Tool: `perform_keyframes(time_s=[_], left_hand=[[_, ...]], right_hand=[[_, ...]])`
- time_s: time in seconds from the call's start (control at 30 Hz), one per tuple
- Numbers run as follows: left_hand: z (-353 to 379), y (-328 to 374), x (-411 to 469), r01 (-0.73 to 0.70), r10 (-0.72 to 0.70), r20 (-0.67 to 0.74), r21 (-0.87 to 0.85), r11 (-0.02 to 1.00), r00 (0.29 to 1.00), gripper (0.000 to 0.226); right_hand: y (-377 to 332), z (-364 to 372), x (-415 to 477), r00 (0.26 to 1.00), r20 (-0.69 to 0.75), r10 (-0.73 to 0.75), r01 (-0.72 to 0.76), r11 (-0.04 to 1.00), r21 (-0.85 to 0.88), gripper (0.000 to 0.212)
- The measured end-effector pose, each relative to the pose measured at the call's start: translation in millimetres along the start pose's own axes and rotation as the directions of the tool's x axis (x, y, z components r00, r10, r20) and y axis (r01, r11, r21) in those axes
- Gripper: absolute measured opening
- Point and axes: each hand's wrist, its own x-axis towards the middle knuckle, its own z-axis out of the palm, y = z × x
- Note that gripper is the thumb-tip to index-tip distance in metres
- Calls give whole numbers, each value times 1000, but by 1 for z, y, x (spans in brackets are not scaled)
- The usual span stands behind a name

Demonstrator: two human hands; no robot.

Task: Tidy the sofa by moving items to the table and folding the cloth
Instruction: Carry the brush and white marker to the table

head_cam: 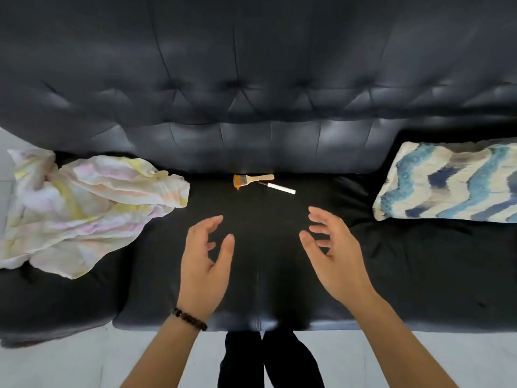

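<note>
1. Sofa [251, 79] — black tufted leather, filling the view from 9 through 12 to 3 o'clock. Task judged barely begun: every loose thing lies on the seat, nothing is folded, nothing has been carried off.
2. Room: pale floor [56, 359] along the 6 o'clock edge, with a sliver at 9. The surface meant to take the items is not in view, so I cannot tell where it stands.
3. Cloth [84, 208], pastel, crumpled in a heap at 9 o'clock on the seat's left end. Folding is left to do.
4. Cushion [447, 183] at 3 o'clock, blue-and-cream waves, against the backrest.
5. Left hand [204, 264], with a beaded bracelet [190, 319] at the wrist, and right hand [335, 256] hover over mid-seat toward 6 o'clock. Palms face each other, fingers are spread wide and loosely curved, and both hands hold nothing.
6. Paintbrush [251, 179] lies flat just beyond the fingertips toward 12. It has a wooden handle and orange-stained bristles.
7. White marker [278, 187] at the brush handle's 4 o'clock, touching or just beside it; cannot tell which. Both are yet to be moved.
</note>
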Motion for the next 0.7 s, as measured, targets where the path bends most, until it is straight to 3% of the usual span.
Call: perform_keyframes(time_s=[0.13,0.27,0.37,0.53,0.6,0.7], left_hand=[[62,-102,80,-20,17,45,76,997,999,34],[110,-173,149,-180,153,121,262,948,981,37],[141,-210,198,-329,279,178,415,848,944,39],[182,-241,247,-357,277,229,665,656,933,52],[185,-244,254,-378,349,199,717,585,916,53],[181,-245,258,-390,397,173,720,573,901,43]], right_hand=[[76,68,79,1000,14,-10,12,992,-122,43],[137,122,153,995,14,-97,96,938,-332,43],[172,151,196,984,-46,-174,134,879,-458,49],[206,176,226,974,-95,-206,88,728,-680,52],[209,179,227,962,-127,-241,87,712,-696,44],[209,182,222,951,-195,-240,75,790,-608,30]])
